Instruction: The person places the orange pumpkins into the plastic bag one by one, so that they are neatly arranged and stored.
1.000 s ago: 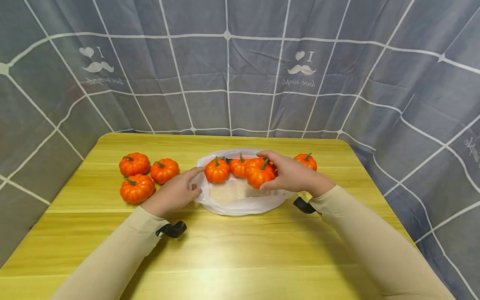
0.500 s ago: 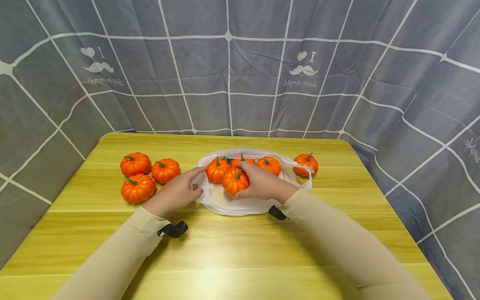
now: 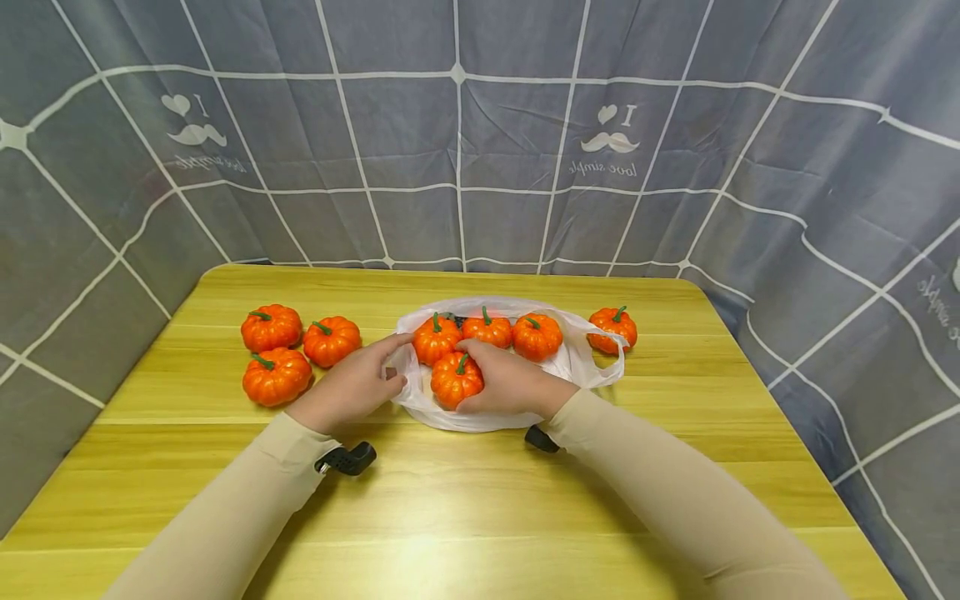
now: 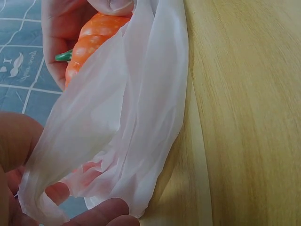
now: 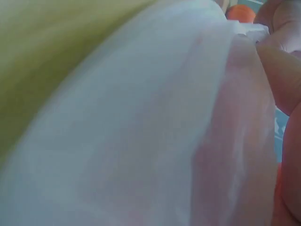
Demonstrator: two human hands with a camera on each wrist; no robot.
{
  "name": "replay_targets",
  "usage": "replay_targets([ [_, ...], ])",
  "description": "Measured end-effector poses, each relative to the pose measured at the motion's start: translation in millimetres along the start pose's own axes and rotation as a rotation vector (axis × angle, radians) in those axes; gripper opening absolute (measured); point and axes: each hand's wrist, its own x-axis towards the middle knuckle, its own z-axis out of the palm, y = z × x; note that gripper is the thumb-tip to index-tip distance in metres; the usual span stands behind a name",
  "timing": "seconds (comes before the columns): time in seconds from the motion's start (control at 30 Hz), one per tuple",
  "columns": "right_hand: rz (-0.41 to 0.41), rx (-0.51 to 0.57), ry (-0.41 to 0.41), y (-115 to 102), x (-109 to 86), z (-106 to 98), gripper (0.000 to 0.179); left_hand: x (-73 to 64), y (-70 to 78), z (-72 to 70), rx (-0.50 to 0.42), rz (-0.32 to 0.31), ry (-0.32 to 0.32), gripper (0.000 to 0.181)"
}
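Orange pumpkin point(image 3: 454, 382) gripped in right hand point(image 3: 501, 380), mouth of white bag point(image 3: 480, 420); left hand point(image 3: 356, 387) pinching bag's edge, pretty simple grip.

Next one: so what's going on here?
A person's right hand grips a green-stemmed orange pumpkin at the mouth of a white plastic bag, whose left side the left hand holds. Three similar pumpkins sit in the bag. On the yellow wooden table, three others lie left of the bag and one right.
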Motion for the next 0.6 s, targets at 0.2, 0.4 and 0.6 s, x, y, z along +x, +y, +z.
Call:
replay_targets([
  [0.2, -0.004, 0.012, -0.013, -4, 4.0, 9, 0.092, 1.1, -1.1, -0.2, 0.003, 0.004, -0.004, 0.068],
  [0.4, -0.023, 0.023, -0.001, -9, 4.3, 13, 0.09, 1.6, -1.5, 0.5, 0.001, 0.006, 0.0, 0.066],
  [0.6, -0.034, 0.015, -0.012, -6, 2.4, 14, 0.091, 2.1, -1.8, 1.0, -0.01, -0.001, -0.007, 0.065],
])
